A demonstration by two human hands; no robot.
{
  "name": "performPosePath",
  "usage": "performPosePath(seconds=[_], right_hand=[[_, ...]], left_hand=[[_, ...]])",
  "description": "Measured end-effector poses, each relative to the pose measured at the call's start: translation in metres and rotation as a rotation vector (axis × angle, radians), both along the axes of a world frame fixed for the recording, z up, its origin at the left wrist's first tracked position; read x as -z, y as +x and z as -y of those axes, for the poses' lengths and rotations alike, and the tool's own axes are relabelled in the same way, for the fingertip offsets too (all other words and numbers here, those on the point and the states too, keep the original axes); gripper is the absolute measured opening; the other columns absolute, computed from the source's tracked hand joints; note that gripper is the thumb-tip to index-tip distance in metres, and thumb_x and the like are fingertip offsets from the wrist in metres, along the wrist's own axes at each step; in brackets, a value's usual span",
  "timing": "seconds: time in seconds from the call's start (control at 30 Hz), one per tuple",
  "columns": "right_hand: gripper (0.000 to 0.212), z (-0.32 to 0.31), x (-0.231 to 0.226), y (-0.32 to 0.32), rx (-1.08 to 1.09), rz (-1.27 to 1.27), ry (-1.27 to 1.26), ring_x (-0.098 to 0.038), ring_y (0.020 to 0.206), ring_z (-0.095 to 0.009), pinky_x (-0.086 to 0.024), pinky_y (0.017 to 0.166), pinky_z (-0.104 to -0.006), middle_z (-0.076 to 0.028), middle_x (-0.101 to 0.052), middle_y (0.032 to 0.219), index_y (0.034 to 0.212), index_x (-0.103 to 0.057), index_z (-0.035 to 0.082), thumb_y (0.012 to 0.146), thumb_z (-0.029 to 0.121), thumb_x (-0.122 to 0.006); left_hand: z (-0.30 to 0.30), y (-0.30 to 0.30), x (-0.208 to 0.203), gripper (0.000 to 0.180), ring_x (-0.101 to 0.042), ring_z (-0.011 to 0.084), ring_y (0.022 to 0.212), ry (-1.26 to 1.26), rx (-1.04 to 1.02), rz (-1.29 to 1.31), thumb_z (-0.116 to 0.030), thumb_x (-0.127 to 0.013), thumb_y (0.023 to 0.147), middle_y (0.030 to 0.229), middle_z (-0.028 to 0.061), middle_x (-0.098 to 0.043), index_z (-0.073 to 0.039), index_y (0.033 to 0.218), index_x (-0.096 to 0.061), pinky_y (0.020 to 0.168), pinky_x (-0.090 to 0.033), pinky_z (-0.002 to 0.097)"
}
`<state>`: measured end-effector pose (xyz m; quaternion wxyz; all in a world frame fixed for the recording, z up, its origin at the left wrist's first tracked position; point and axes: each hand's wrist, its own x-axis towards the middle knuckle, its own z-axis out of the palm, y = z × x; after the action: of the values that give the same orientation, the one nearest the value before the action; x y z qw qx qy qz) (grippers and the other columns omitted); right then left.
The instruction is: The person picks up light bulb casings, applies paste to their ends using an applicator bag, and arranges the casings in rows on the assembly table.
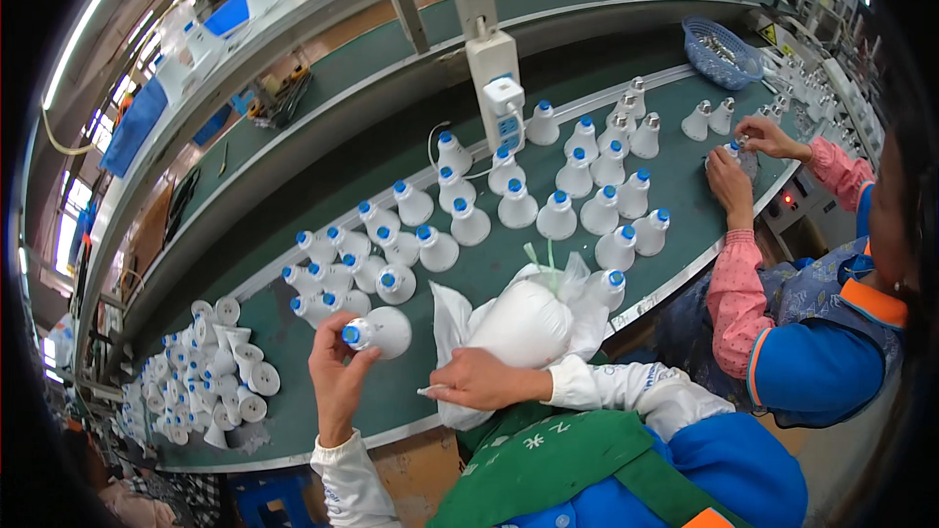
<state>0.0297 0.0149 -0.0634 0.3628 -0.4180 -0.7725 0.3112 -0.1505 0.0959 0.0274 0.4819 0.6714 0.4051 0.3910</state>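
From my end, I see the left hand [337,364] curled in a pinch, thumb and fingers closed round the blue-capped neck of a white cone-shaped housing [388,331]. The right hand [481,378] is bunched almost fully closed, with a pale tip poking out at its fingertips; I can't tell whether that is an edge of the stuffed white plastic bag [523,325] just beyond it.

The relation I'd mind is this: the held housing lies left of the right hand and slightly farther off, its long axis tilted roughly left to right, capped end to the left, wide base facing the bag. The left hand is the nearer one, already on it. I can't tell whether the base touches the green surface [303,376]. Similar capped housings [469,222] stand on the far side, and a co-worker [817,362] sits to the right.
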Motion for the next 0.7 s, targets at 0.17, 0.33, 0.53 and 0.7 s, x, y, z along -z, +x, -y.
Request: performPosePath(seconds=[0.17, 0.33, 0.53, 0.7], right_hand=[[0.030, 0.003, 0.001, 0.003, 0.025, -0.040, -0.021, -0.053, 0.064, -0.037, -0.040, 0.061, -0.0492, -0.016, -0.055, 0.063, 0.073, -0.057, 0.009, 0.088, 0.033, -0.050], [0.024, 0.001, 0.030, -0.013, -0.034, -0.060, 0.093, -0.057, 0.066, -0.037, -0.043, 0.062, -0.0487, -0.018, -0.058, 0.067, 0.078, -0.061, 0.007, 0.085, 0.029, -0.052], [0.027, 0.002, 0.031, -0.011, 0.034, -0.194, 0.191, -0.059, 0.081, -0.037, -0.047, 0.075, -0.0453, -0.019, -0.063, 0.087, 0.091, -0.062, 0.002, 0.079, 0.025, -0.055], [0.037, 0.003, 0.033, -0.012, 0.029, -0.165, 0.244, -0.051, 0.110, -0.036, -0.040, 0.096, -0.0439, -0.019, -0.055, 0.118, 0.109, -0.060, 0.002, 0.079, 0.024, -0.057]], left_hand=[[-0.006, 0.111, -0.020, 0.044, -0.057, 0.0099, 0.073, 0.290, 0.264, -0.357, 0.001, -0.070, 0.069, 0.092, 0.0051, -0.060, -0.003, 0.110, -0.054, 0.064, -0.048, 0.0231], [-0.029, 0.199, 0.043, 0.041, -0.063, 0.0289, 0.078, 0.256, 0.357, -0.405, -0.008, -0.069, 0.072, 0.100, 0.0156, -0.059, -0.004, 0.109, -0.052, 0.068, -0.049, 0.0359], [-0.026, 0.251, 0.080, 0.041, -0.062, 0.0199, 0.069, 0.291, 0.352, -0.383, -0.008, -0.070, 0.072, 0.091, 0.0111, -0.061, -0.003, 0.108, -0.051, 0.063, -0.048, 0.0311], [-0.022, 0.279, 0.077, 0.048, -0.061, 0.0171, 0.065, 0.219, 0.455, -0.329, -0.007, -0.070, 0.072, 0.099, 0.0127, -0.062, -0.004, 0.115, -0.050, 0.063, -0.049, 0.0297]])
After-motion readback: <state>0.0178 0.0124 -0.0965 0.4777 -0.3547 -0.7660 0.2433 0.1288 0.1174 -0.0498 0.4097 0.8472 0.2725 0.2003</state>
